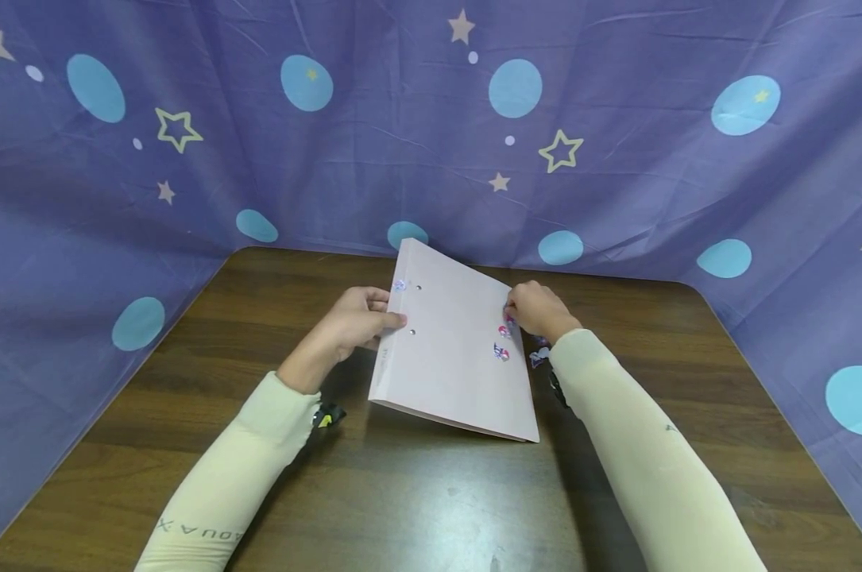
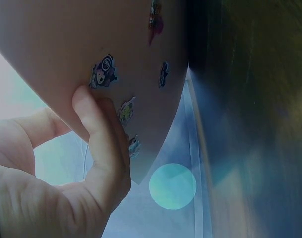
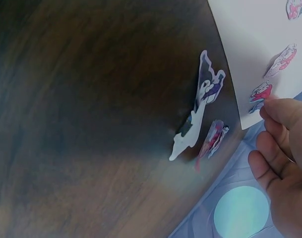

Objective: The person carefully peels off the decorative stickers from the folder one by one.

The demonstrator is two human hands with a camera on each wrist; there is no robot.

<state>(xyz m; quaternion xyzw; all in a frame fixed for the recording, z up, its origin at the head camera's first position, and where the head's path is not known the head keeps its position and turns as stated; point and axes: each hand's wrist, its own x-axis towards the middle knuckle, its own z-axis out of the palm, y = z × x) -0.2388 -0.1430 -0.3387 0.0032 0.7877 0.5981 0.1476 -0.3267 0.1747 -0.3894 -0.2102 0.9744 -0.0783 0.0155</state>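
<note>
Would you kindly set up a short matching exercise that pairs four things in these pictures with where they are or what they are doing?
Things:
1. left hand
2. right hand
3. pink folder
4. loose stickers

Places or states:
A. lying on the wooden table beside the folder's right edge
B. gripping the folder's edge with the two punched holes
C. tilted, raised off the table on one side
D. fingertips at a sticker near the folder's right edge

Pairs: 1-B, 2-D, 3-C, 4-A
</note>
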